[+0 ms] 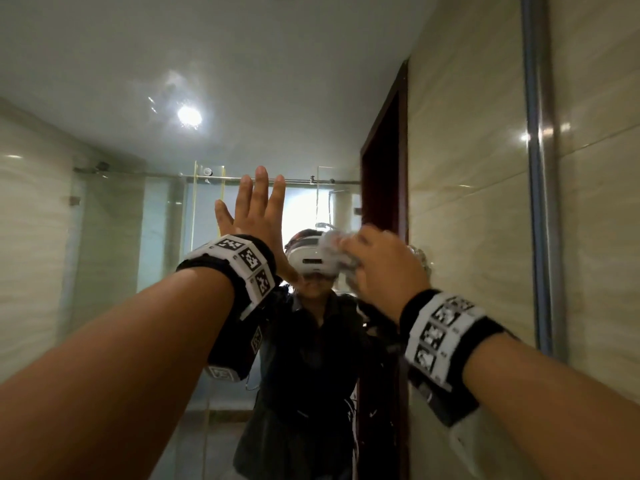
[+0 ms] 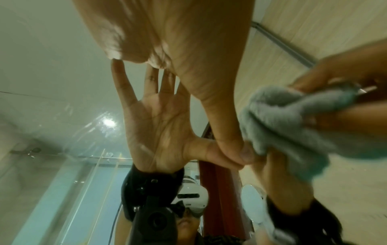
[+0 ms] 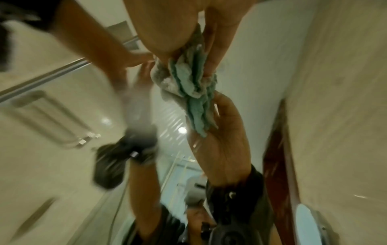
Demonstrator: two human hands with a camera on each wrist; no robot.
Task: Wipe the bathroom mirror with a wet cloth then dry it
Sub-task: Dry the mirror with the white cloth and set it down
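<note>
Both forearms fill the head view's foreground, each with a marker-tagged wristband. Left hand [image 1: 254, 216] is flat against the mirror [image 1: 138, 98], fingers straight and spread, holding nothing; the left wrist view shows its thumb tip meeting its own reflection, so it is touching the glass.

Right hand [image 1: 384, 268] has its fingers curled round a bunched grey-teal cloth [image 3: 188, 79], pressing the wad onto the glass just right of the left thumb. The right wrist view shows the cloth meeting its reflection, so contact is confirmed. It is motion-blurred, so I read this as mid-stroke.

Step, by my judgement: the wipe pass. Cannot tell whether the cloth is wet or dry. Smears and droplets show near the reflected ceiling light, which hints at the wet pass, or that drying is not finished.

Cloth vs grip: mostly inside the fist, a loose fold sticking out past the fingertips toward the left hand.

Next move needs steady pressure and overlapping strokes out to the metal edge strip [image 1: 538, 168] on the right. The bracing left palm will likely leave prints, so that patch needs a pass too.
</note>
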